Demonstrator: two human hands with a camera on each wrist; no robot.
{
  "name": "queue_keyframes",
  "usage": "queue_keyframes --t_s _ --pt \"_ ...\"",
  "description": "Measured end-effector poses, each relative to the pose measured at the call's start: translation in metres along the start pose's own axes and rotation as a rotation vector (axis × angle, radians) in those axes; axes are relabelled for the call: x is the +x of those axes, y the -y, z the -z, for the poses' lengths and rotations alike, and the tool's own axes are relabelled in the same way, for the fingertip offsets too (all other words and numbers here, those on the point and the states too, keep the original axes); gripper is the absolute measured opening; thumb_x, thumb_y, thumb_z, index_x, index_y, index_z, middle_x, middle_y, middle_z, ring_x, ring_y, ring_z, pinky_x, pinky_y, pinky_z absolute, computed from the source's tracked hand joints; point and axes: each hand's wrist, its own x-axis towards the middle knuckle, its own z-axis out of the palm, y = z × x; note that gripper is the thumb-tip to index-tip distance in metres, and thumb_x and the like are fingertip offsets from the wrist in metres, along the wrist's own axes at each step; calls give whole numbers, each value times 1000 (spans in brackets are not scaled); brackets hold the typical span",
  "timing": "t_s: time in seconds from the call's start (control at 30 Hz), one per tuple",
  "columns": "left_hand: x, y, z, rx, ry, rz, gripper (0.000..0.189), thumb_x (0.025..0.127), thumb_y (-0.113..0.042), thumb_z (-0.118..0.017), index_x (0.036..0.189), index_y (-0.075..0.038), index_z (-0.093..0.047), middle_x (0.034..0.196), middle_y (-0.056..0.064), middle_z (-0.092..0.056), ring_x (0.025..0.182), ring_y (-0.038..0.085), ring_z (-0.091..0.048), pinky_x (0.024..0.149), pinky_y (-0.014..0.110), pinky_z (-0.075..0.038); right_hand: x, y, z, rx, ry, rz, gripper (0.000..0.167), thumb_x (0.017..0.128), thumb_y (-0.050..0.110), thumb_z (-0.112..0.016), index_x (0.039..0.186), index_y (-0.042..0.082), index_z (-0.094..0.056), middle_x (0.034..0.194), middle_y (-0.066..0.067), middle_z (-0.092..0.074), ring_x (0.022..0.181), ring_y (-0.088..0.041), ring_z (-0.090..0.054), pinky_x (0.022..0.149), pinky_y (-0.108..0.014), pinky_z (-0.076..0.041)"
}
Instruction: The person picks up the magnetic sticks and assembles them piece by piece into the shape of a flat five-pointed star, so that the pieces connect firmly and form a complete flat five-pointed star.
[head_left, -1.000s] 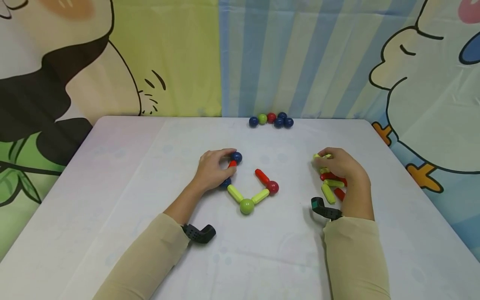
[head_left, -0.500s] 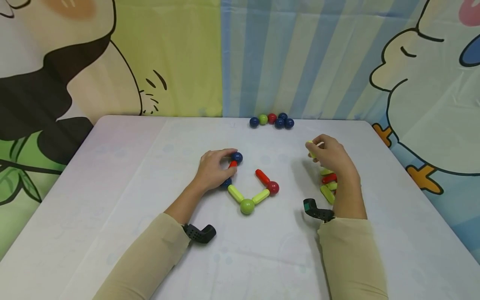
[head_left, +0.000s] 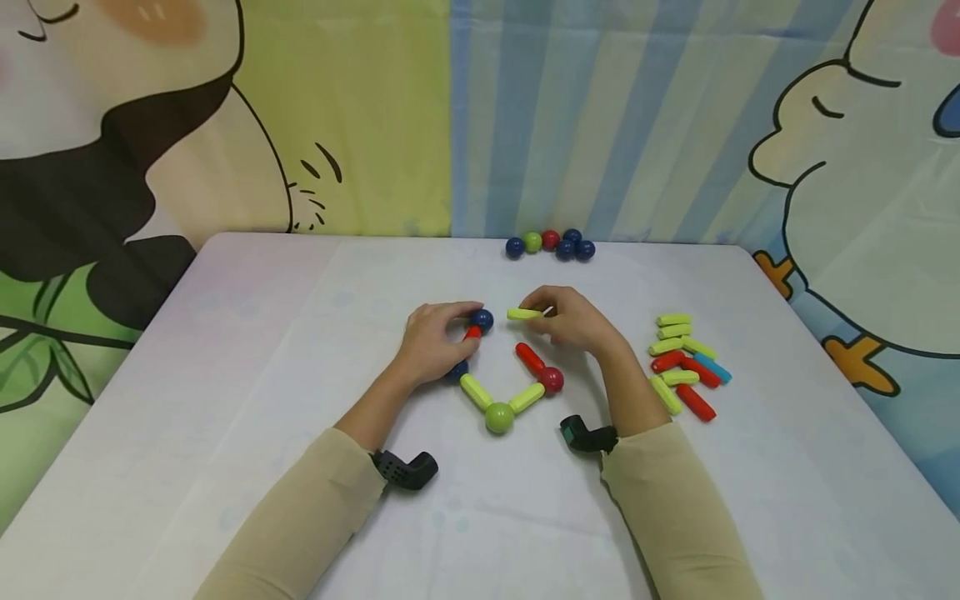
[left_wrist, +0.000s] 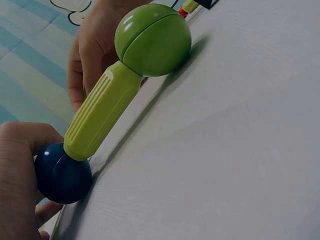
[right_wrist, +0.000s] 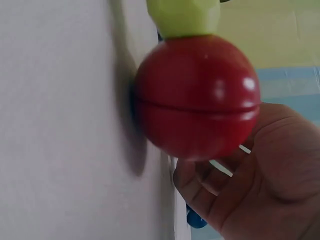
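An open chain of balls and toy rods lies on the table in the head view. A green ball forms its near corner, with a yellow-green rod on the left and another rod leading to a red ball. From the red ball a red rod points away. My left hand grips the chain's left side, fingertips on the far blue ball and thumb across the red rod. My right hand pinches a loose yellow-green rod, its tip a little right of that ball.
At the right lies a pile of yellow-green and red rods with a light-blue rod. Several balls, among them a green ball, line the table's far edge. A printed cloth hangs behind the white table.
My right hand has picked a yellow-green rod from the pile and carried it left, near the far blue ball. The left hand keeps its place on the chain.
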Motion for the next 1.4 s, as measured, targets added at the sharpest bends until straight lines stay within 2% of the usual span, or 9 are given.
queue_keyframes --t_s 0.17,0.43,0.53,0.63,0.77,0.87,0.97,1.1,1.4 --pt "1 -2 1 6 13 -1 54 91 -25 -69 144 -19 -62 146 3 -63 140 29 -49 124 54 -19 3 2 -6 -43 -10 2 28 100 19 -66 128 18 -68 129 -11 -63 105 -30 -60 80 -33 -57" --pt "-1 -1 2 4 26 -8 54 91 -26 -69 144 -19 -61 146 4 -64 140 30 -49 126 55 -15 6 4 -16 -70 -24 98 31 99 18 -67 130 15 -68 128 -15 -63 103 -31 -63 81 -34 -57" --pt "-1 -1 2 -5 24 -8 54 91 -26 -69 143 -18 -62 145 4 -64 140 30 -50 126 55 -14 3 6 -14 -78 -17 63 37 100 22 -67 136 14 -63 131 -15 -62 102 -30 -65 82 -35 -57" --pt "-2 -1 1 -24 10 5 52 91 -25 -69 142 -17 -63 143 5 -65 139 30 -51 127 55 -15 -1 9 -9 -85 -9 -6 44 100 30 -67 136 10 -53 123 -14 -62 92 -26 -65 77 -33 -55" --pt "-2 0 -1 -90 -41 57 40 94 -25 -68 133 -18 -68 133 4 -71 132 28 -55 122 53 -26 -8 15 -5 -136 58 -88 46 95 39 -72 119 8 -47 98 -10 -57 77 -24 -58 68 -32 -46" --pt "-1 0 -2 -148 -78 94 30 96 -27 -67 123 -17 -71 124 2 -73 124 26 -57 115 50 -36 -11 19 -5 -229 148 -110 45 90 41 -77 108 10 -49 88 -7 -53 75 -22 -53 65 -31 -41" --pt "0 -1 -2 -168 -93 104 23 96 -29 -68 115 -16 -72 117 3 -73 119 26 -58 111 48 -41 -12 21 -7 -298 199 -87 41 89 37 -78 105 11 -51 89 -5 -54 78 -20 -53 67 -31 -40" --pt "0 -1 -2 -150 -95 96 24 92 -31 -73 109 -15 -71 113 3 -74 114 26 -59 109 47 -41 -12 23 -7 -310 192 -70 34 92 30 -77 105 10 -53 93 -6 -56 79 -21 -55 69 -32 -43" --pt "-1 0 -2 -60 -47 34 30 94 -30 -70 121 -19 -76 122 0 -75 121 26 -56 115 52 -30 -14 20 0 -281 175 -129 30 96 28 -70 110 10 -51 95 -8 -60 77 -21 -57 68 -32 -46"
